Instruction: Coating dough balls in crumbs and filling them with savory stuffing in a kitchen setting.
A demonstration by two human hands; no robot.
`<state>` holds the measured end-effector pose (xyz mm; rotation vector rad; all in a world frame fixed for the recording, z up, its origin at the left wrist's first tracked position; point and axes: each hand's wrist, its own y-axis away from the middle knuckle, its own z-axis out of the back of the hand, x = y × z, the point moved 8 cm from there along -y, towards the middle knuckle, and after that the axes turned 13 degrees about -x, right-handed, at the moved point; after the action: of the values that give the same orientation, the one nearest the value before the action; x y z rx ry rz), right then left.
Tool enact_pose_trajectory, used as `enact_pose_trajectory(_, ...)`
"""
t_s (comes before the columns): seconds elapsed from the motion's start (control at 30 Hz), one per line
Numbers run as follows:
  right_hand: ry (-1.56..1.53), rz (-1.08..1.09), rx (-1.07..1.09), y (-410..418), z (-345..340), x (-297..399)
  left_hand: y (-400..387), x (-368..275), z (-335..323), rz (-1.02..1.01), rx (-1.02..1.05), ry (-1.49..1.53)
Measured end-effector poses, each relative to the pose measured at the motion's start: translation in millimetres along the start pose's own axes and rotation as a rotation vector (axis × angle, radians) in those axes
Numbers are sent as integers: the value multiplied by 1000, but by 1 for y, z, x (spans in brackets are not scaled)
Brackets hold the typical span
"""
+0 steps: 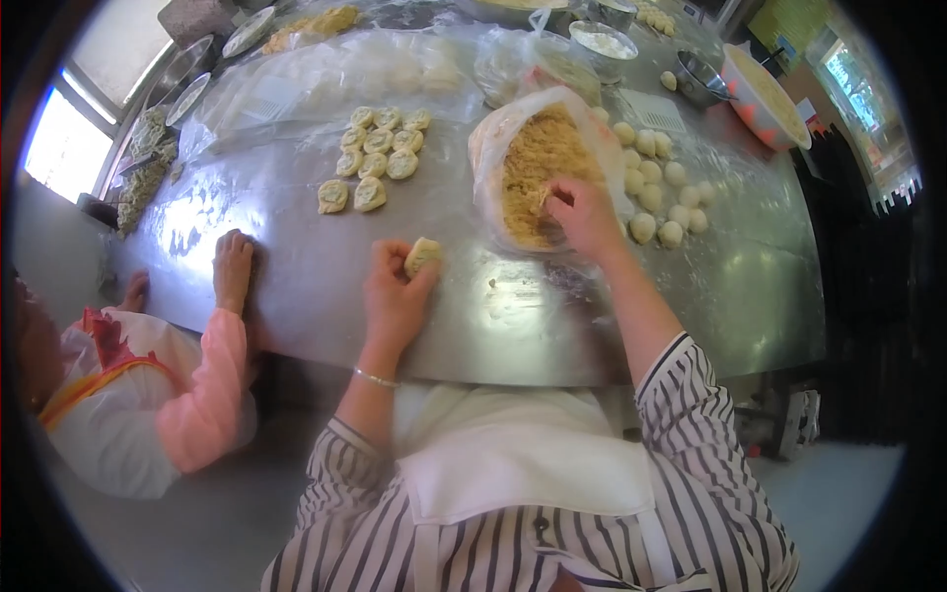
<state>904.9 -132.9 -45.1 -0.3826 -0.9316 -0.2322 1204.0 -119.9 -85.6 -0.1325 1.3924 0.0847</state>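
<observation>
My left hand (399, 292) is closed around a piece of pale dough (422, 257) with a greenish patch, held over the metal table. Inside an open plastic bag (490, 166), my right hand (584, 218) pinches a small clump of the crumbly yellow-brown filling (544, 152). Just right of the bag lies a group of round dough balls (650, 197). Flattened dough pieces (378, 140) with greenish tops sit in rows beyond my left hand; two of them are nearer to me than the others.
A co-worker's hand (234, 270) rests on the steel table (311, 296) at left. Plastic sheeting (333, 81) covers things at the back. A bowl of white powder (603, 41), a metal bowl (699, 78) and a large basin (766, 96) stand at the far right. White scrapers (652, 110) lie about.
</observation>
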Motion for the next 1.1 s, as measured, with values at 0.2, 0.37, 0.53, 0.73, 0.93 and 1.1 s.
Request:
enact_pose_trajectory(0.2,-536,-453,204,4,-6,-35,23,-36,-48,358,263,351)
enact_pose_trajectory(0.37,-836,-506,263,16,1,-11,24,-65,-103,415,407,311)
enact_pose_trajectory(0.53,-346,10,73,17,28,25,24,-64,-143,654,391,540)
enact_pose_trajectory(0.73,3,292,44,21,36,48,15,-57,-156,508,310,425)
enact_pose_trajectory(0.93,-244,21,112,19,41,32,10,-45,-144,539,180,476)
enact_pose_trajectory(1.1,-278,35,116,18,54,22,20,-53,-143,652,265,628)
